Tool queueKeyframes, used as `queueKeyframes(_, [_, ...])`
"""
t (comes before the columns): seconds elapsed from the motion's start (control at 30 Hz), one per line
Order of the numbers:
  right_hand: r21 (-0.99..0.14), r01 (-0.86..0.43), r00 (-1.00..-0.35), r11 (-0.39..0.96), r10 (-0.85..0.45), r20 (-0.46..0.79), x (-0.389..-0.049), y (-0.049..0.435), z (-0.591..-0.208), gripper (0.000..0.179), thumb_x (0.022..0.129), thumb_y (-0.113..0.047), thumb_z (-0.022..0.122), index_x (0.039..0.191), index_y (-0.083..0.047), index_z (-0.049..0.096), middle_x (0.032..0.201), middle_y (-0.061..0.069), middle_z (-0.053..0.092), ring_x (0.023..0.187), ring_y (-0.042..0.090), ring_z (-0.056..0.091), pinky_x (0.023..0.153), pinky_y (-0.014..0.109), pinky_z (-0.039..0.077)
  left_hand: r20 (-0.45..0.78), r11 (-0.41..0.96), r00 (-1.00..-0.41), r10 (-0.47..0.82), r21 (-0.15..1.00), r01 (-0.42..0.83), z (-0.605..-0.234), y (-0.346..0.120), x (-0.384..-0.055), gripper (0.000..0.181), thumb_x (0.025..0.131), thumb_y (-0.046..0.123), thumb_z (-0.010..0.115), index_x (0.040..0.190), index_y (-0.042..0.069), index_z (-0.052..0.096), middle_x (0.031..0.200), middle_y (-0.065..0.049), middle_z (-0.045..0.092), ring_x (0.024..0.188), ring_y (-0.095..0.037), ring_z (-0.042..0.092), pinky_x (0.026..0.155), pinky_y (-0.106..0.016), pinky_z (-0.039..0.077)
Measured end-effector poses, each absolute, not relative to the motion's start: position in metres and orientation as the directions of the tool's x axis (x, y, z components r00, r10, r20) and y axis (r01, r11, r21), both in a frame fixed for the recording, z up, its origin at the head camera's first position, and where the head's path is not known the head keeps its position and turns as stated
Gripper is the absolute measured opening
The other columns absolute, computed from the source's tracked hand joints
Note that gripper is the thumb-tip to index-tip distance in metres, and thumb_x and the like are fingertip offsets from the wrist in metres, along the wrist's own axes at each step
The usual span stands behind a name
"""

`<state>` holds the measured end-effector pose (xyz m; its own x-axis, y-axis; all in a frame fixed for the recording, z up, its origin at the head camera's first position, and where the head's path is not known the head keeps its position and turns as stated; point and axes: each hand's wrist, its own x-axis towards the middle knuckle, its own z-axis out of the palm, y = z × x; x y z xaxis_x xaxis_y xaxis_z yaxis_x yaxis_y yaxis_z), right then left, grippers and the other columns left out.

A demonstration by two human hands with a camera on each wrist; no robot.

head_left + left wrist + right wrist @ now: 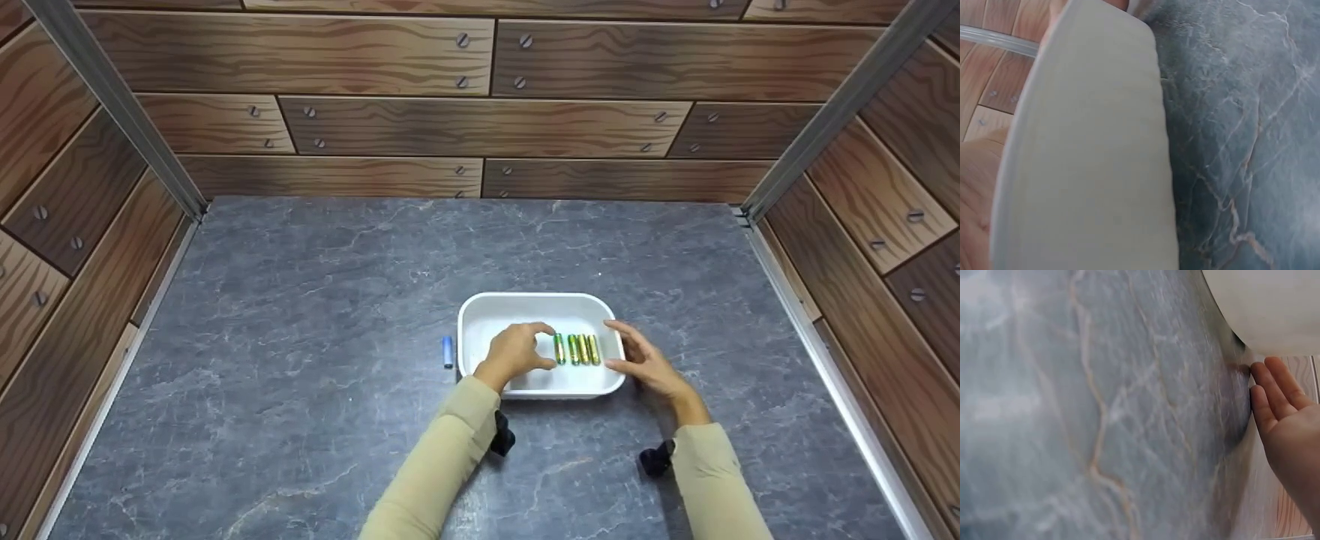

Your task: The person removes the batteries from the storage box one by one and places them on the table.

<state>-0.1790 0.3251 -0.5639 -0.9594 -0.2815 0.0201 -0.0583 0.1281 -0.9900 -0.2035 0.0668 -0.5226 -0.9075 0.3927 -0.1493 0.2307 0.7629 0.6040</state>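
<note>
Inside a white plastic tray [540,391], several green-and-gold batteries [583,349] stand side by side in a row. The leftmost battery [559,349] sits slightly apart from the others. My left hand [514,352] reaches over the tray's front left, thumb and forefinger spread apart near the two ends of that leftmost battery. Whether they touch it is unclear. At the tray's right end is my right hand [649,366], its thumb and fingers spread at the rim. In the right wrist view several fingers [1278,391] extend beside the tray's outer wall [1280,309]. The left wrist view mostly shows the tray's side [1089,140].
A blue battery [448,352] lies on the grey marbled tabletop [315,300], just left of the tray. Wood-patterned panels [480,127] with metal corner posts [124,112] enclose the back and sides.
</note>
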Motion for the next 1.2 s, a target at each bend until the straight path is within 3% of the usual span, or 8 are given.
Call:
queueKeyframes(0.17, [-0.996,-0.008,-0.952,0.087,-0.306,-0.019,-0.18,0.327,-0.565,0.078,0.082,0.005,0.066,0.148,0.006,0.024,0.13,-0.011,0.057,0.118,-0.004,0.054,0.095,0.011,0.043,-0.173,0.784,-0.918,0.357,0.59,0.194,-0.527,0.074,-0.206,0.055,0.074,0.033,0.082,0.125,0.026,0.063,0.105,-0.002,0.073,0.095,-0.018,0.067,0.077,-0.033,0.053])
queueKeyframes(0.47, [-0.996,-0.022,-0.939,0.09,-0.345,-0.01,-0.181,0.328,-0.566,0.081,0.082,0.004,0.067,0.148,0.008,0.02,0.132,-0.012,0.053,0.12,-0.005,0.052,0.096,0.011,0.043,-0.189,0.808,-0.928,0.321,0.565,0.165,-0.537,0.089,-0.209,0.064,0.071,0.034,0.084,0.13,0.025,0.06,0.127,-0.001,0.068,0.114,-0.022,0.065,0.091,-0.038,0.053])
queueKeyframes(0.73, [-0.996,-0.042,-0.934,0.076,-0.357,0.012,-0.181,0.33,-0.567,0.078,0.084,0.002,0.066,0.147,0.007,0.022,0.134,-0.013,0.051,0.122,-0.008,0.049,0.097,0.009,0.041,-0.204,0.837,-0.932,0.301,0.525,0.156,-0.54,0.1,-0.21,0.065,0.071,0.034,0.084,0.13,0.025,0.06,0.127,-0.001,0.067,0.117,-0.02,0.063,0.094,-0.038,0.051])
queueKeyframes(1.07, [-0.997,-0.05,-0.919,0.054,-0.393,0.024,-0.181,0.332,-0.568,0.076,0.085,0.002,0.064,0.147,0.005,0.021,0.135,-0.014,0.051,0.123,-0.006,0.049,0.097,0.01,0.041,-0.19,0.867,-0.944,0.272,0.473,0.155,-0.542,0.105,-0.209,0.055,0.073,0.036,0.082,0.124,0.025,0.064,0.119,0.0,0.071,0.107,-0.019,0.067,0.087,-0.035,0.054])
queueKeyframes(1.2, [-0.998,-0.032,-0.922,0.054,-0.387,0.009,-0.181,0.331,-0.568,0.077,0.086,0.001,0.065,0.148,0.003,0.021,0.136,-0.013,0.051,0.124,-0.006,0.049,0.097,0.011,0.042,-0.204,0.872,-0.941,0.269,0.466,0.149,-0.541,0.107,-0.208,0.061,0.072,0.038,0.082,0.127,0.023,0.061,0.12,-0.001,0.07,0.11,-0.019,0.066,0.09,-0.035,0.053])
